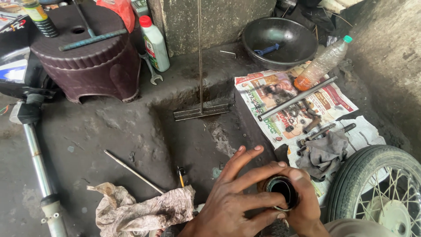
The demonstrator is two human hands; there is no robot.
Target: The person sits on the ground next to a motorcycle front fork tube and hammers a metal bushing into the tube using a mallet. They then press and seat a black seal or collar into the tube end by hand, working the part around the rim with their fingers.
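Fingers (263,199) of both hands curl loosely around a dark ring seal (283,191).

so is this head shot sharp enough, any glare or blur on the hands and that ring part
Head view: soft, even daylight, no hard shadows. Left hand and right hand are fairly sharp at the bottom edge, the dark round part between them dim inside. Mild glare on the fork tube. Wide-lens bending at the edges curves the spoked wheel.

Two bare hands, left hand (232,204), right hand (302,202), no gloves, no sleeves visible, grime-smudged fingers, short nails
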